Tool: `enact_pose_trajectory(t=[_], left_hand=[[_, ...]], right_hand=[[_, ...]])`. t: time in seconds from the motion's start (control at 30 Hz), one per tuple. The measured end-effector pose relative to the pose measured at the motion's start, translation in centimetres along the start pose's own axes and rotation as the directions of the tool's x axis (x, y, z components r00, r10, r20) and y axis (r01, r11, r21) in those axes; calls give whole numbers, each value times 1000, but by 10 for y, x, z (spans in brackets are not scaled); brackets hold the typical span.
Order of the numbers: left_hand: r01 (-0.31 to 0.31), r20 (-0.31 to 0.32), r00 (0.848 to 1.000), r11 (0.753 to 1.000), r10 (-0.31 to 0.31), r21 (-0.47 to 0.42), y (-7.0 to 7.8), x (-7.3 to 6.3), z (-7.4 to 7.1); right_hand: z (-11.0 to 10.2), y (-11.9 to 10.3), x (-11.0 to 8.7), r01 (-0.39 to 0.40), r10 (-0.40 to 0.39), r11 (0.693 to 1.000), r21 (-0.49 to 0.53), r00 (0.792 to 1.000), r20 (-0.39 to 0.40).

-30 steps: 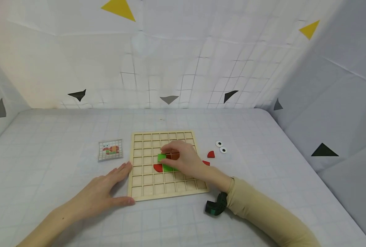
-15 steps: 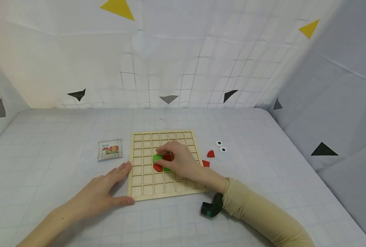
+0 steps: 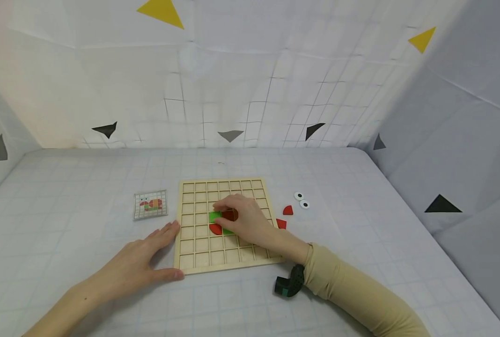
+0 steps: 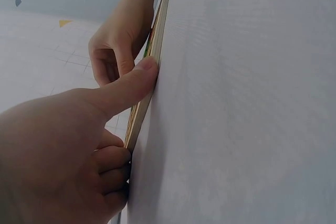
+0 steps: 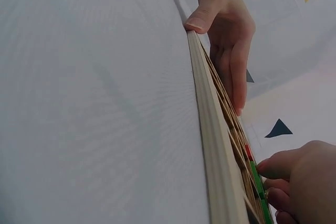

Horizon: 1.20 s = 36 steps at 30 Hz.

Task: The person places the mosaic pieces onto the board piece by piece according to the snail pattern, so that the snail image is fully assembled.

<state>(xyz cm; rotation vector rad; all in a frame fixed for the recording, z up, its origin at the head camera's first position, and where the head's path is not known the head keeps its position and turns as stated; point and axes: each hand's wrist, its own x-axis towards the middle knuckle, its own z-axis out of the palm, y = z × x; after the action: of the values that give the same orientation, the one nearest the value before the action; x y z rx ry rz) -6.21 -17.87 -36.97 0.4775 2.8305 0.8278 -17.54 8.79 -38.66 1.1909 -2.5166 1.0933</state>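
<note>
Green against pale wood, a small tile (image 3: 214,217) is pinched between the thumb and forefinger of a person's right hand (image 3: 250,219) at a gridded board (image 3: 246,254) in the centre of the frame. Just below the tile on the grid lies a red rounded piece (image 3: 216,229), with a second green piece (image 3: 227,231) to its right and a dark red piece (image 3: 230,215) partly hidden by the hand. At lower left, the left hand (image 3: 138,262) stretches its fingers, fingertips and thumb touching the board's left edge. Past the board's right side lie a red quarter-round (image 3: 288,210), another red piece (image 3: 281,223) near the rim and two eye discs (image 3: 302,200). A picture card (image 3: 150,204) rests left of the board on the white worktop (image 3: 216,304). A black device (image 3: 289,285) sits by the right wrist, beside a tan sleeve (image 3: 359,292). Yellow, black and grey triangles mark the pale backdrop (image 3: 233,70).
</note>
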Motion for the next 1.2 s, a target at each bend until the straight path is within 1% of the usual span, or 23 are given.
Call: enact_pose_trajectory(t=[0.2, 0.33, 0.5, 0.67, 0.77, 0.93, 1.07, 1.2], left_hand=[[4, 1, 1000, 1000, -4, 3, 0, 0, 0], [3, 3, 1000, 1000, -3, -2, 0, 0, 1], [-6, 2, 1000, 1000, 6, -2, 1, 1, 1], [0, -4, 1000, 1000, 0, 9, 0, 1, 1], [-6, -4, 1000, 1000, 6, 15, 0, 1, 1], [-5, 0, 1000, 1000, 5, 14, -1, 1, 0], [-6, 0, 1000, 1000, 6, 12, -1, 2, 0], [-1, 10, 1000, 1000, 1, 13, -1, 2, 0]], right_hand=[[-1, 0, 0, -15, 14, 1000, 23, 1000, 24], [-7, 0, -4, -32, 31, 999, 33, 999, 38], [-26, 10, -14, -32, 31, 999, 35, 999, 34], [-54, 22, -30, -32, 32, 999, 42, 999, -6], [-72, 27, -42, -70, 71, 997, 40, 997, -21], [-96, 44, -58, -156, 156, 988, 16, 988, -4], [-110, 62, -63, -204, 204, 979, 21, 979, 26], [-118, 77, -68, -249, 247, 968, 22, 966, 71]])
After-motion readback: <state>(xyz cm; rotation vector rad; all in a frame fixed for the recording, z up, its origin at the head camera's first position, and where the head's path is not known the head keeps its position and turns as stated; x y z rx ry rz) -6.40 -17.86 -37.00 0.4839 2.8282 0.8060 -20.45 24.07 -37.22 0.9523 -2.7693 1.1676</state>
